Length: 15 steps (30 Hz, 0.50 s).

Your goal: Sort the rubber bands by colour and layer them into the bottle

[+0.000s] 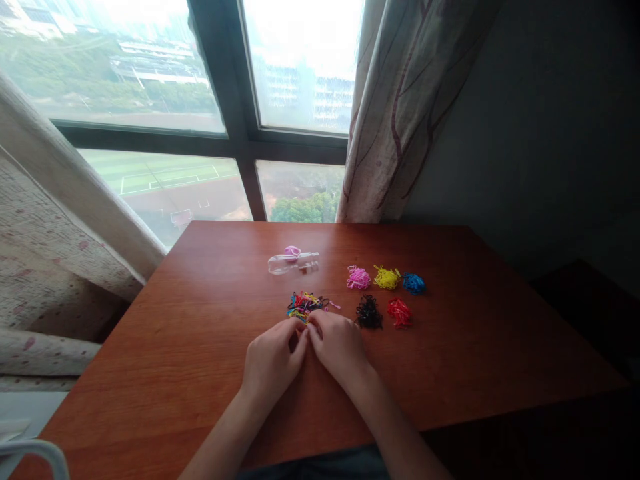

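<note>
My left hand point(273, 362) and my right hand point(338, 345) rest together on the wooden table point(200, 333), fingertips pinched and touching at the near edge of a mixed pile of coloured rubber bands point(305, 305). What the fingers pinch is too small to make out. To the right lie sorted piles: pink point(358, 278), yellow point(386, 277), blue point(413, 283), black point(369, 312) and red point(399, 313).
A clear plastic bottle point(293, 263) lies on its side behind the mixed pile, with a pink lid point(292, 251) beside it. Curtains point(400, 113) hang on both sides of the window. A dark wall stands to the right.
</note>
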Tool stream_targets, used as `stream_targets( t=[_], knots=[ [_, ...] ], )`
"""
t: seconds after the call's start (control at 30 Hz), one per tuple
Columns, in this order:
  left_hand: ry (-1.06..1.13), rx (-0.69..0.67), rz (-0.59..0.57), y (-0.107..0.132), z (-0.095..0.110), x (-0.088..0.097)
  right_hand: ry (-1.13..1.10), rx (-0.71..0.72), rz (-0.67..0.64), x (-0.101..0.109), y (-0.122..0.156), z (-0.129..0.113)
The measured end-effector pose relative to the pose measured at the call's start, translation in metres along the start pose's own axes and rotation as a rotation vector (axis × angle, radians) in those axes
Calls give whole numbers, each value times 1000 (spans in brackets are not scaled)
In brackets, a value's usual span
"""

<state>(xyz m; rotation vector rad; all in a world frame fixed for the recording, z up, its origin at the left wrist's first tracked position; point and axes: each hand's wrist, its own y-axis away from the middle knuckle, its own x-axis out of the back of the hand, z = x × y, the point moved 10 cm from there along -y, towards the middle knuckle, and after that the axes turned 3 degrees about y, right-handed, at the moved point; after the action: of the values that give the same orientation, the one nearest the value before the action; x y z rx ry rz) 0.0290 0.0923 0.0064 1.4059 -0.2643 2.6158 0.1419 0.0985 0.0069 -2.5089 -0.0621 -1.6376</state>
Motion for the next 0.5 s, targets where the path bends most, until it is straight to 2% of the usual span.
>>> stream_targets(
  t=[0.33,0.5],
  knots=[
    [52,6,34,-2,-2,4,2,-43,-58,-3,-1,11],
    [78,33,53,-3,-6,8,-3,-36,-33,-1,5,11]
  ],
)
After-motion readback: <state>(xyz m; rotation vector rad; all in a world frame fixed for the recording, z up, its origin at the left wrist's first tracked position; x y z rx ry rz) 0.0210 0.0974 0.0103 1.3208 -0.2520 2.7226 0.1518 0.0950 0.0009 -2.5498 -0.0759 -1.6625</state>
